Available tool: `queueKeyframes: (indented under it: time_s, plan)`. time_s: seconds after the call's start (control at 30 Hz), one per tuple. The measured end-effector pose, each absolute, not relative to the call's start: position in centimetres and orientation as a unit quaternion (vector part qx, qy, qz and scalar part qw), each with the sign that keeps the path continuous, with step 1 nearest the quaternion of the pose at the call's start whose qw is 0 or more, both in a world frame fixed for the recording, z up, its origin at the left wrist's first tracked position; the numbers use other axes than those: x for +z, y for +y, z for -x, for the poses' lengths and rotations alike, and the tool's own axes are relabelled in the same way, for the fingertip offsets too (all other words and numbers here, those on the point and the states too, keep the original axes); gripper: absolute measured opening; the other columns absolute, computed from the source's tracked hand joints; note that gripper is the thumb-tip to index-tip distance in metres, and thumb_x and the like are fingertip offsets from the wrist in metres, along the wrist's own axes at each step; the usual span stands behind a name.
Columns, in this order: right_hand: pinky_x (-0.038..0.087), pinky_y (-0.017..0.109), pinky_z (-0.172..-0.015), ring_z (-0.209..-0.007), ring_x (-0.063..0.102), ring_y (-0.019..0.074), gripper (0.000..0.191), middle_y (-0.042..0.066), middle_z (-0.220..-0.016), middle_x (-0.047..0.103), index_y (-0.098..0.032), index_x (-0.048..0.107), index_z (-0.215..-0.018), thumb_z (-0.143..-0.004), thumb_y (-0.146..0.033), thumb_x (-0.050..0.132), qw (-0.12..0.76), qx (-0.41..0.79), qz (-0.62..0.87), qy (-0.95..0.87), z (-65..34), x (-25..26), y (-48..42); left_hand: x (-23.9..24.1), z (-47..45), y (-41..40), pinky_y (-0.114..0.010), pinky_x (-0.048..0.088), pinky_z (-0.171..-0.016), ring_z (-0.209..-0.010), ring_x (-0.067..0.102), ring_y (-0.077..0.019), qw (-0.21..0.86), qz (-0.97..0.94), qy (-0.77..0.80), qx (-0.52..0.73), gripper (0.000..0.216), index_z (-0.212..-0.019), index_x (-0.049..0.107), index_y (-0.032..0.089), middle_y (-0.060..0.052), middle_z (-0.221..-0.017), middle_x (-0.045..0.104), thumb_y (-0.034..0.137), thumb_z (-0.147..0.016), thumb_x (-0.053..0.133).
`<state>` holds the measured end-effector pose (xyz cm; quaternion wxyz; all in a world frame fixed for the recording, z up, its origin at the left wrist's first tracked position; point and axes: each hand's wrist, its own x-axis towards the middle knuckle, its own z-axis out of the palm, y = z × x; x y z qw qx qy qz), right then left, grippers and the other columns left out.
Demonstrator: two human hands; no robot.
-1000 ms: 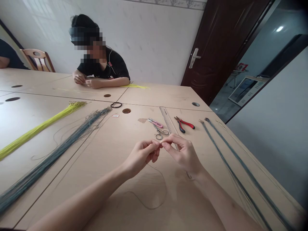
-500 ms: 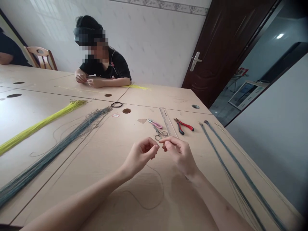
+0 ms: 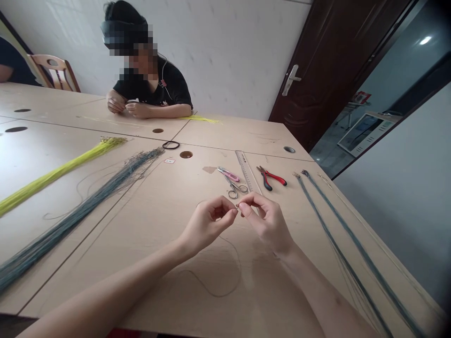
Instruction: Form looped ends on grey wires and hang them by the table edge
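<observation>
My left hand (image 3: 211,223) is closed in a pinch over the table, thumb against index finger. A thin greyish cord (image 3: 240,263) trails from beneath it and curves in a loop on the tabletop. Fingertip to fingertip with it, my right hand (image 3: 266,220) also pinches. Something tiny and brownish shows between the two hands, too small to name. Just beyond the fingers lie small metal scissors (image 3: 233,192), pink-handled snips (image 3: 230,175) and a clear ruler (image 3: 245,169). Red-and-black pliers (image 3: 270,178) rest to their right.
A yellow cord bundle (image 3: 66,172) and a large blue-grey cord bundle (image 3: 81,213) stretch along the left. Thinner blue-grey strands (image 3: 338,246) line the right edge. A black band (image 3: 171,145) lies near a table hole (image 3: 186,154). Across the table sits a person (image 3: 155,89) handling yellow strands.
My right thumb and index finger have closed together, and the hands' fingertips have come closer to each other. The view has tilted down slightly.
</observation>
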<state>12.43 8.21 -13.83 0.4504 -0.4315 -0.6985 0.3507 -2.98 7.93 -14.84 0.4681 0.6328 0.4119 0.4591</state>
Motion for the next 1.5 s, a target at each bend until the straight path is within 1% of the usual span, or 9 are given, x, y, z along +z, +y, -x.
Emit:
queueKeyframes:
  time_s: [0.1, 0.17, 0.3, 0.47, 0.8, 1.0, 1.1, 1.27, 1.5]
  plan:
    - [0.043, 0.027, -0.067, -0.074, 0.055, 0.0156, 0.012, 0.002, -0.072, 0.058, -0.02, 0.06, -0.081, -0.085, -0.026, 0.05, 0.461, 0.343, 0.439, -0.691, -12.35, -13.78, 8.12, -14.78, 3.0, 7.88, -0.02, 0.032, -0.048, -0.052, 0.04, -0.0076, 0.458, -0.633, 0.418, 0.464, 0.017, -0.065, 0.052, 0.015, 0.004, -0.055, 0.045, 0.025, -0.079, 0.053]
    - [0.044, 0.027, -0.067, -0.074, 0.055, 0.0156, 0.01, 0.002, -0.074, 0.058, -0.019, 0.057, -0.083, -0.085, -0.026, 0.05, 0.47, 0.337, 0.443, -0.685, -12.35, -13.77, 8.07, -14.74, 3.0, 7.88, -0.02, 0.032, -0.048, -0.051, 0.04, -0.0077, 0.449, -0.631, 0.426, 0.468, 0.017, -0.066, 0.052, 0.015, 0.004, -0.055, 0.046, 0.025, -0.079, 0.052]
    - [0.044, 0.028, -0.068, -0.072, 0.055, 0.0151, 0.011, 0.001, -0.072, 0.058, -0.019, 0.055, -0.076, -0.084, -0.025, 0.051, 0.466, 0.335, 0.434, -0.695, -12.38, -13.81, 8.01, -14.75, 2.96, 7.98, -0.02, 0.032, -0.048, -0.051, 0.041, -0.0079, 0.434, -0.631, 0.434, 0.474, 0.016, -0.066, 0.053, 0.015, 0.004, -0.055, 0.046, 0.026, -0.078, 0.053]
    - [0.044, 0.029, -0.073, -0.077, 0.057, 0.0156, 0.009, 0.001, -0.076, 0.061, -0.019, 0.059, -0.079, -0.083, -0.023, 0.051, 0.451, 0.339, 0.433, -0.703, -12.25, -13.85, 8.04, -14.76, 2.96, 8.0, -0.02, 0.032, -0.049, -0.053, 0.04, -0.0079, 0.42, -0.64, 0.434, 0.475, 0.015, -0.065, 0.053, 0.015, 0.004, -0.056, 0.047, 0.023, -0.078, 0.053]
    - [0.045, 0.03, -0.071, -0.074, 0.057, 0.0163, 0.012, 0.002, -0.074, 0.063, -0.018, 0.061, -0.076, -0.082, -0.026, 0.054, 0.43, 0.353, 0.448, -0.7, -12.25, -14.03, 8.21, -15.23, 3.06, 8.18, -0.02, 0.032, -0.051, -0.054, 0.042, -0.0076, 0.398, -0.666, 0.432, 0.46, 0.014, -0.065, 0.055, 0.015, 0.004, -0.056, 0.049, 0.019, -0.078, 0.052]
    - [0.044, 0.028, -0.069, -0.072, 0.058, 0.0156, 0.014, 0.001, -0.07, 0.064, -0.018, 0.064, -0.072, -0.082, -0.024, 0.055, 0.428, 0.348, 0.45, -0.702, -12.5, -13.83, 8.24, -15.31, 3.13, 8.21, -0.02, 0.032, -0.05, -0.053, 0.04, -0.0073, 0.396, -0.669, 0.43, 0.459, 0.015, -0.066, 0.054, 0.015, 0.004, -0.055, 0.047, 0.021, -0.08, 0.051]
    - [0.044, 0.028, -0.069, -0.073, 0.058, 0.0153, 0.013, 0.001, -0.072, 0.064, -0.018, 0.063, -0.075, -0.083, -0.023, 0.054, 0.436, 0.342, 0.45, -0.701, -12.62, -13.63, 8.08, -15.11, 3.12, 8.08, -0.019, 0.031, -0.048, -0.051, 0.039, -0.007, 0.4, -0.666, 0.431, 0.459, 0.017, -0.067, 0.053, 0.015, 0.005, -0.054, 0.045, 0.023, -0.082, 0.05]
    - [0.045, 0.029, -0.073, -0.077, 0.057, 0.0148, 0.007, 0.001, -0.077, 0.061, -0.018, 0.06, -0.081, -0.083, -0.022, 0.055, 0.447, 0.335, 0.437, -0.705, -12.59, -13.57, 7.96, -14.98, 3.15, 8.0, -0.018, 0.032, -0.049, -0.052, 0.039, -0.0066, 0.401, -0.67, 0.427, 0.457, 0.015, -0.067, 0.053, 0.014, 0.005, -0.056, 0.046, 0.019, -0.081, 0.049]
    - [0.045, 0.028, -0.075, -0.078, 0.057, 0.0137, 0.007, 0.0, -0.079, 0.062, -0.019, 0.061, -0.083, -0.084, -0.023, 0.055, 0.432, 0.337, 0.428, -0.719, -12.58, -13.89, 8.24, -15.36, 3.17, 8.2, -0.018, 0.032, -0.05, -0.054, 0.039, -0.0067, 0.398, -0.677, 0.42, 0.455, 0.013, -0.067, 0.053, 0.014, 0.005, -0.057, 0.045, 0.017, -0.079, 0.049]
